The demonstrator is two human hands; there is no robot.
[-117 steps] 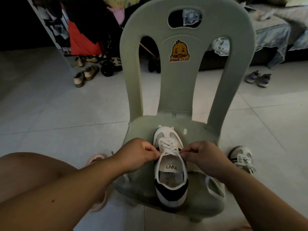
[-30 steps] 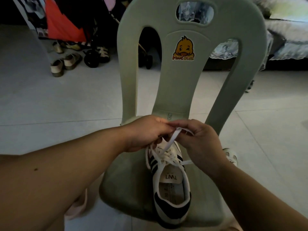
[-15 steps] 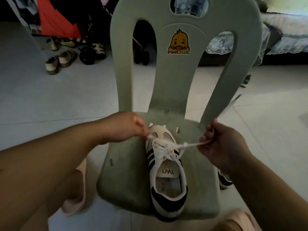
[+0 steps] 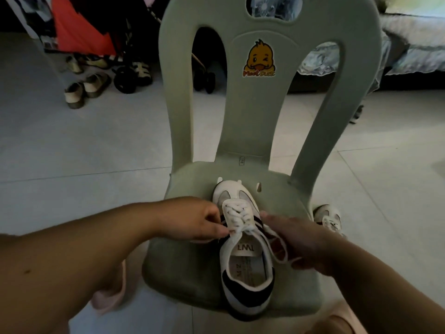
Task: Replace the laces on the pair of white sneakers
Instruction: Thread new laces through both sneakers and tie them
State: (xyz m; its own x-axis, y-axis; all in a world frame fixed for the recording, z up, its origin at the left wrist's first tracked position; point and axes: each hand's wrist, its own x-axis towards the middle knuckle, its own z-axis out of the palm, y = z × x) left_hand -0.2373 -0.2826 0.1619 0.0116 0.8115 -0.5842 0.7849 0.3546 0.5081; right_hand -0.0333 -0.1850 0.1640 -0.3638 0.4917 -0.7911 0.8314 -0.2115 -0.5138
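A white sneaker [image 4: 243, 261] with dark stripes and a dark heel lies on the seat of a pale green plastic chair [image 4: 192, 273], toe toward the backrest. Its white lace [image 4: 237, 216] is threaded through the eyelets. My left hand [image 4: 199, 221] pinches the lace at the top eyelets on the shoe's left side. My right hand [image 4: 298, 239] lies at the shoe's right side, with a loop of lace [image 4: 277, 249] running under its fingers. The second sneaker [image 4: 328, 219] stands on the floor to the right of the chair.
The chair's tall backrest [image 4: 260, 97] with a duck sticker rises just behind the shoe. Sandals [image 4: 84, 90] and a stroller's wheels [image 4: 125, 78] stand at the back left, a bed [image 4: 414, 51] at the back right. Pink slippers [image 4: 110, 292] sit on the tiled floor near me.
My right hand had pulled the lace out to the right; it has come back to the shoe's side. My left hand moved down to the top eyelets. The view dropped a little.
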